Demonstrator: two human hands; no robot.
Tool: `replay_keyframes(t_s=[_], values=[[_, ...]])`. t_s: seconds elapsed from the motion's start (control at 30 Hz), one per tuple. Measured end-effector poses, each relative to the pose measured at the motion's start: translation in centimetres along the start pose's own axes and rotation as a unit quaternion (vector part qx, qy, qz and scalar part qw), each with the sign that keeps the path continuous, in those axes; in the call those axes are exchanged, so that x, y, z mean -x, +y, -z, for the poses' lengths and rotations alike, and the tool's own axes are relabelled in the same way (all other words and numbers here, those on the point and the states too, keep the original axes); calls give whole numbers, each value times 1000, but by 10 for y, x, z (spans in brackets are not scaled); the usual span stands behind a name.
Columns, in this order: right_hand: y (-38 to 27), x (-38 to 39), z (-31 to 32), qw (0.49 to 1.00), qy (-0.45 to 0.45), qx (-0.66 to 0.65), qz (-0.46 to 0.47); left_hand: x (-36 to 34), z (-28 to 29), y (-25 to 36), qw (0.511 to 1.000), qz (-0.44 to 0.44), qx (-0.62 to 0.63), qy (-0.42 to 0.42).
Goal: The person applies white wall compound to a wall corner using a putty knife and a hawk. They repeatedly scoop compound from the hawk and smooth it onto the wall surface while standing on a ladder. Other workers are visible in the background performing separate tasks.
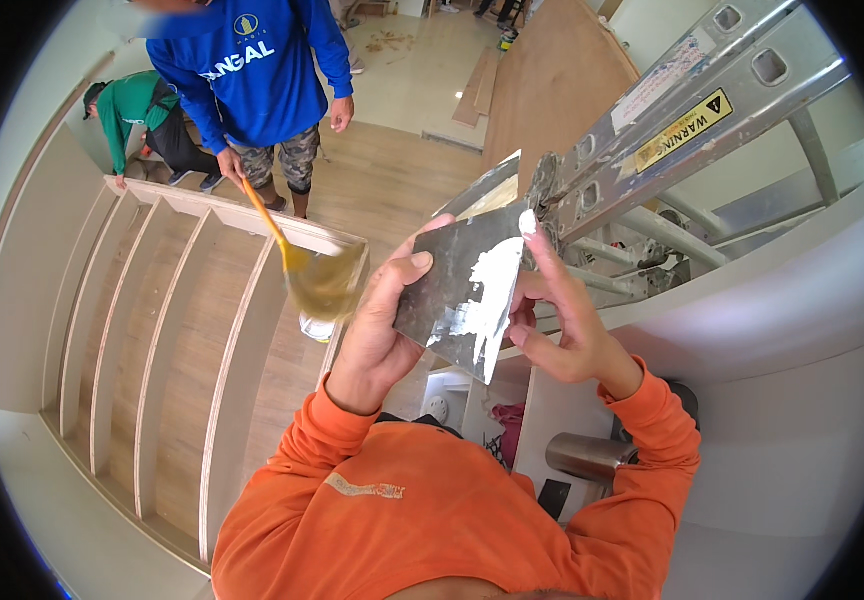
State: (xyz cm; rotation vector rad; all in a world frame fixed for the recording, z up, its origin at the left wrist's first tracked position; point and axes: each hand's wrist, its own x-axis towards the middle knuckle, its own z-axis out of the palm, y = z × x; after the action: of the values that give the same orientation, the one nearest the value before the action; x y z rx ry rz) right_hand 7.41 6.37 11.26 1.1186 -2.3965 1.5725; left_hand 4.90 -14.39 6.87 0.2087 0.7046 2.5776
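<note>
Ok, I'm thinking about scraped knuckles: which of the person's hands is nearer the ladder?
Right. The right hand is at the white-smeared edge of the metal sheet, below and left of the ladder in view; the left hand holds the sheet's opposite side, farther left.

Ladder (612, 165) and wooden framing (240, 390) show a worksite.

On my remote feed I saw plank floor (392, 175) left of centre, pale slatted frame (239, 400) filling left; glossy floor (382, 85) caught light at top; pale wall (802, 430) stood lower right.
</note>
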Motion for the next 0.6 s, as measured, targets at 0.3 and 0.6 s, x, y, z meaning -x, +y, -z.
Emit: replay_keyframes(t_s=[0.3, 0.6], values=[[2, 6, 5, 999, -23, 19, -12, 3, 5, 9, 999, -29, -17, 10], [-5, -2, -5, 941, 99, 295, 130, 4, 7, 18, 998, -51, -25, 11]])
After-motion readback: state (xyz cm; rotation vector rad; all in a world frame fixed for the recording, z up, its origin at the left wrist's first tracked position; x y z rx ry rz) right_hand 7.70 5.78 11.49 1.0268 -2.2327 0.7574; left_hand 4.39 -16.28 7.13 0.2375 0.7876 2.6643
